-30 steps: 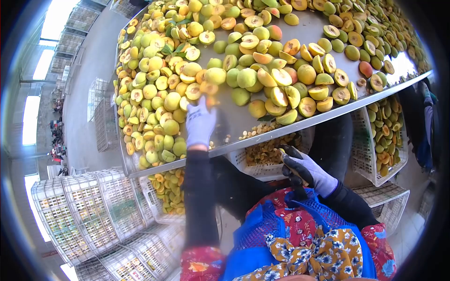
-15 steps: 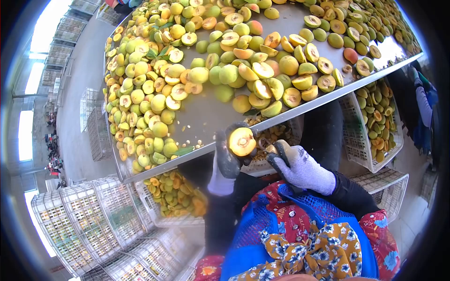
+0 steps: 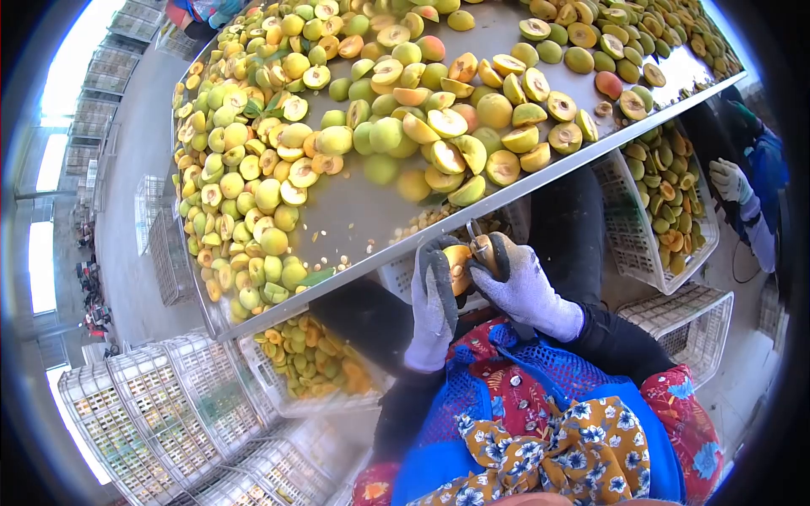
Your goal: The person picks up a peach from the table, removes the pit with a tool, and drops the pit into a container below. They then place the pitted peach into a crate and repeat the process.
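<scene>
My left hand (image 3: 433, 304), in a grey glove with dark fingertips, grips a halved yellow-orange fruit (image 3: 458, 266) just below the table's front edge. My right hand (image 3: 523, 287), also gloved, holds a small metal pitting tool (image 3: 477, 243) pressed against that fruit half. Both hands meet in front of my blue mesh apron. A large pile of whole and halved green-yellow fruits (image 3: 337, 135) covers the steel table (image 3: 363, 211) above.
White plastic crates stand under the table: one with halved fruit (image 3: 316, 363) at left, one (image 3: 675, 211) at right, one with pits (image 3: 405, 270) in the middle. Empty stacked crates (image 3: 160, 413) lie lower left. Another person's gloved hand (image 3: 730, 179) shows at far right.
My left hand reached into the pile, took a fruit half and brought it down below the table edge. My right hand rose to meet it with the tool.
</scene>
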{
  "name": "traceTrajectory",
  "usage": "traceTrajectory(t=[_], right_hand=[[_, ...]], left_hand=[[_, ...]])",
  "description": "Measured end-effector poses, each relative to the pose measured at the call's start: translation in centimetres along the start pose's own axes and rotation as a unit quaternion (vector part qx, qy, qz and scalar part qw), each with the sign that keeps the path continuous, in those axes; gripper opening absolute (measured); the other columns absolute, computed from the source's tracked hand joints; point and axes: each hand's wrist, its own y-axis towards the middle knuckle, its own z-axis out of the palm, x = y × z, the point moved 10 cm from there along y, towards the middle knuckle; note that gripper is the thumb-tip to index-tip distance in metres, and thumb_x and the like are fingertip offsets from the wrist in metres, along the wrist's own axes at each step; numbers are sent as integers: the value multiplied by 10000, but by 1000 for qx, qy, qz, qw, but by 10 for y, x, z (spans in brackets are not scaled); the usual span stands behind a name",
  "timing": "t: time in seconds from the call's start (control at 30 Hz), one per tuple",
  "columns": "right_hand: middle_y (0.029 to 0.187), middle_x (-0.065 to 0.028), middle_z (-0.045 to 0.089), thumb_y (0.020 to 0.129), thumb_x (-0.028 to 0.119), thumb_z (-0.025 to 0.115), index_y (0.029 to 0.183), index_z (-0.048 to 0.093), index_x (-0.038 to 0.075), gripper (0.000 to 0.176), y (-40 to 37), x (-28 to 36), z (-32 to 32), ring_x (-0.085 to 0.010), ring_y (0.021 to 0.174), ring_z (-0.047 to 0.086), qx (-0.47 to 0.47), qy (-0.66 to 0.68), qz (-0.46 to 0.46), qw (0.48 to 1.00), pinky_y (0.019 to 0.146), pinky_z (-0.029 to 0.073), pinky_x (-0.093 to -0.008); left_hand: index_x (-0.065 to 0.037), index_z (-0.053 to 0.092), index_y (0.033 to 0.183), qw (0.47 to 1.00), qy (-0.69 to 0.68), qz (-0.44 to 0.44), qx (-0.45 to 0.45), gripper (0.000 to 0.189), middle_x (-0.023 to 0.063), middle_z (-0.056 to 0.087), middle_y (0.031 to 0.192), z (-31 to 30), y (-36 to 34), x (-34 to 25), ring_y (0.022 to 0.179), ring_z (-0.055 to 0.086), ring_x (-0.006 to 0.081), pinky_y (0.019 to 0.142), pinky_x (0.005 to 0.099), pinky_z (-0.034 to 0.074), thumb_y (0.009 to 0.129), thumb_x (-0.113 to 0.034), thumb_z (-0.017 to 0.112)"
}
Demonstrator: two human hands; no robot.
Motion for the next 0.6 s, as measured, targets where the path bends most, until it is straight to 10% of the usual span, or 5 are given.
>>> traceTrajectory(t=[0.27, 0.6], right_hand=[[760, -201, 652, 876, 190, 685, 1017, 552, -4, 274, -16, 16, -15, -417, 744, 656, 78, -58, 1, 995, 618, 510, -437], [692, -185, 624, 953, 270, 598, 1002, 456, -3, 312, -32, 23, 17, -383, 605, 644, 159, -193, -76, 965, 513, 492, -469]], left_hand=[[-23, 562, 1182, 989, -29, -94, -111, 418, 113, 651, 1020, -23, 4, 6, 906, 670, 185, 693, 279, 578, 1051, -385, 399], [-19, 553, 1232, 1000, 8, -23, -20, 495, 143, 659, 1064, -8, 3, -1, 945, 648, 202, 879, 318, 536, 1054, -445, 375]])
